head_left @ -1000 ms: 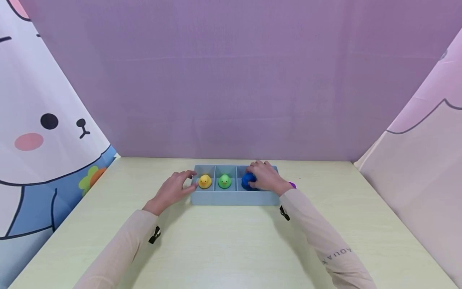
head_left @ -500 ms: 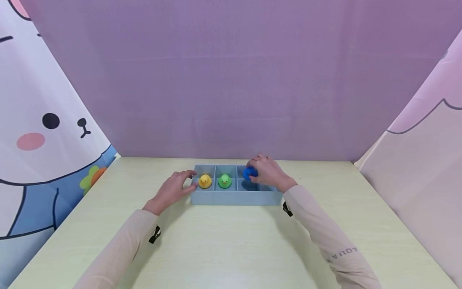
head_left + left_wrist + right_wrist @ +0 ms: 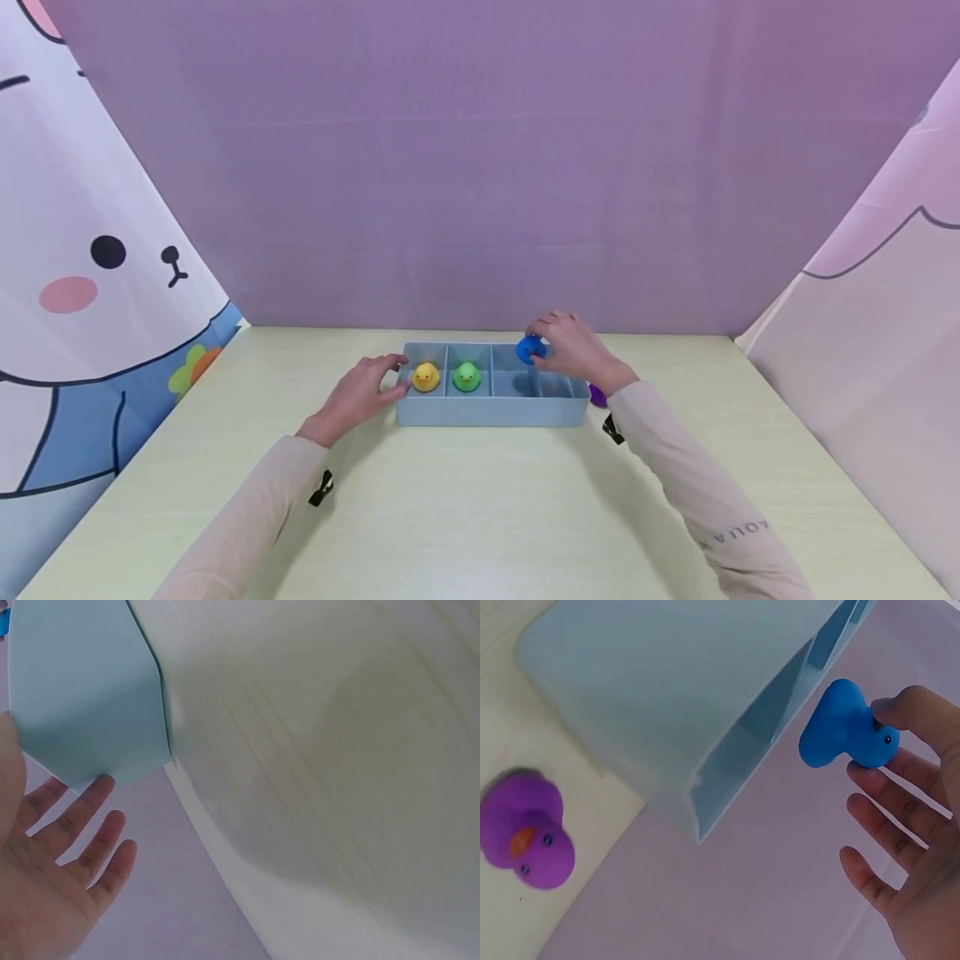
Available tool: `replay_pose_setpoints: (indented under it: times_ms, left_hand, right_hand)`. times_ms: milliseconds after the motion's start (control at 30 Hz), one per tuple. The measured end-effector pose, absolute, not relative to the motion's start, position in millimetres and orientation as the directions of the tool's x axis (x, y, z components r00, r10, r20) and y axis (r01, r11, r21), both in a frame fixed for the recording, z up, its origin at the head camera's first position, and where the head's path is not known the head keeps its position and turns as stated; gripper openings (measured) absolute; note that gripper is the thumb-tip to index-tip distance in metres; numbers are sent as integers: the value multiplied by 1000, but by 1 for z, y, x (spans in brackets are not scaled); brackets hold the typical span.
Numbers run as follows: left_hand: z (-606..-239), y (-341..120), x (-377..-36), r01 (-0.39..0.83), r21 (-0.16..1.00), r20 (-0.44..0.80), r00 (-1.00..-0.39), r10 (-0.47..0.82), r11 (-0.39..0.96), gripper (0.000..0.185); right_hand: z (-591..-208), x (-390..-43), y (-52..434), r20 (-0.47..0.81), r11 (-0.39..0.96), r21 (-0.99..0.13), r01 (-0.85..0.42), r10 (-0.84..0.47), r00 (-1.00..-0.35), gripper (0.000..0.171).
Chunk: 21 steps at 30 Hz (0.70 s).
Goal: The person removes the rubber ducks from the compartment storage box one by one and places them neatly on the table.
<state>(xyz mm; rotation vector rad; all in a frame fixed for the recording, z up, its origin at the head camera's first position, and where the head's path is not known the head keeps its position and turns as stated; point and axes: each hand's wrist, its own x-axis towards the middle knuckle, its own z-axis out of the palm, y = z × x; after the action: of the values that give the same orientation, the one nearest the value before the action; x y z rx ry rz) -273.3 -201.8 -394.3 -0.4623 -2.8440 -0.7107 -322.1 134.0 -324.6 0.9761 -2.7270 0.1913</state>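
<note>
A light blue divided tray [image 3: 487,410] sits on the pale table. Its left compartment holds a yellow duck [image 3: 426,377] and the one beside it a green duck [image 3: 467,377]. My right hand [image 3: 573,350] pinches a blue duck [image 3: 530,349] above the tray's right compartments; in the right wrist view the blue duck [image 3: 845,727] hangs from thumb and forefinger over the tray [image 3: 667,697]. My left hand [image 3: 360,393] rests with straight fingers against the tray's left end; its fingers [image 3: 79,825] touch the tray wall [image 3: 82,697].
A purple duck [image 3: 597,395] lies on the table just right of the tray, also seen as the purple duck [image 3: 529,838] in the right wrist view. Cloth screens, purple behind and printed with cartoon animals at the sides, enclose the table [image 3: 480,517].
My right hand has lifted the blue duck out of the tray's right compartment and moved it up and slightly right. The left hand has stayed put.
</note>
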Motion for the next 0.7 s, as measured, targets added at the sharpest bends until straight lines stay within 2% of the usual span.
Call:
replay_pose_setpoints:
  times_ms: [500,700]
  left_hand:
    - [-395,-202,-275,351,422,247,-931,267,836,43]
    - [-396,-202,-275,351,425,243,-932,269,834,44]
  right_hand:
    - [-326,-317,175,297,797,-29,-603,-570,-766,34]
    - [-326,-314,194,280,819,-53,-571,-536,-796,35]
